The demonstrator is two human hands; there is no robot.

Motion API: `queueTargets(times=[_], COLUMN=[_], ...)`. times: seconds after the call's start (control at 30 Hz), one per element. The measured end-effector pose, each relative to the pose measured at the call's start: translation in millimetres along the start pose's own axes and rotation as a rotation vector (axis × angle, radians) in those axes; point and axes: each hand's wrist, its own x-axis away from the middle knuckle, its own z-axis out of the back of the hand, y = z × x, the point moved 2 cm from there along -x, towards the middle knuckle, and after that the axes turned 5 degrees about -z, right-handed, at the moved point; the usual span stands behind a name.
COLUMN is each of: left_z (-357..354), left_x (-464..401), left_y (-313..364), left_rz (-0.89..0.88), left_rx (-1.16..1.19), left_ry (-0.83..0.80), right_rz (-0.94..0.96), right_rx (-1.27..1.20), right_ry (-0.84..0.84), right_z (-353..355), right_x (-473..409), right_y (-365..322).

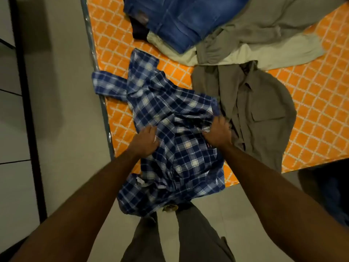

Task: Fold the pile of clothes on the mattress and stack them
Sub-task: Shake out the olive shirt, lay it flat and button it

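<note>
Pale tiled floor [71, 103] runs beside the bed, with a dark upright frame [24, 91] along the left wall.

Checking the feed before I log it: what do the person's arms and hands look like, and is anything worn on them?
Both forearms are bare to the frame's edge, no sleeves showing. The left hand and right hand wear no gloves, and no watch, ring or band is visible. The picture is slightly blurred, so small items could be missed.
</note>
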Motion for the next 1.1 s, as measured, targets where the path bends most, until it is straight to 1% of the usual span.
queueTargets(times=[0.07,0.1,0.13,0.17,0.23,0.3,0.33,0.4,0.47,0.53,0.6,0.67,0.73,0.83,0.87,0.93,1.0,1.03,1.07,1.1], left_z=[-14,-22,-29,-35,-39,-35,-32,-17,5,33,57,78,98,115,119,127,136,143,151,161], left_x=[-9,-12,-13,-16,-20,-21,-20,-17,-16,-12,-11,-7,1,18,24,34,41,46,53,63], left_y=[2,3,5,6,12,20,24,34,43,54,61,67,74,85,88,89,90,90,89,88], left_rz=[-0.020,-0.028,-0.035,-0.043,-0.054,-0.066,-0.077,-0.128,-0.240,-0.393,-0.504,-0.540,-0.560,-0.614,-0.635,-0.665,-0.696,-0.699,-0.693,-0.669], left_rx=[-0.026,-0.045,-0.046,-0.044,-0.025,-0.009,-0.001,0.007,0.022,0.092,0.153,0.152,0.094,-0.014,-0.035,-0.080,-0.116,-0.123,-0.127,-0.115], left_ry=[-0.056,-0.086,-0.123,-0.142,-0.158,-0.141,-0.116,0.001,0.160,0.262,0.313,0.322,0.275,0.206,0.204,0.253,0.304,0.302,0.305,0.313], right_rz=[-0.269,-0.373,-0.435,-0.440,-0.391,-0.344,-0.302,-0.118,0.027,0.104,0.182,0.245,0.245,0.210,0.219,0.293,0.421,0.452,0.453,0.447], right_rx=[-0.104,-0.186,-0.261,-0.352,-0.524,-0.650,-0.723,-0.811,-0.763,-0.708,-0.630,-0.477,-0.265,0.155,0.253,0.379,0.426,0.399,0.325,0.200], right_ry=[0.062,0.067,0.024,-0.036,-0.140,-0.158,-0.182,-0.257,-0.339,-0.398,-0.457,-0.457,-0.383,-0.146,-0.073,0.080,0.166,0.160,0.131,0.100], right_z=[-6,-13,-21,-29,-37,-32,-28,-12,-4,18,39,58,75,95,100,110,116,124,133,145], right_x=[-4,-6,-5,-10,-22,-21,-18,-4,9,22,27,34,48,84,97,129,152,161,165,169], right_y=[10,16,22,25,29,23,16,-8,-27,-45,-61,-74,-86,-99,-104,-119,-135,-143,-150,-157])
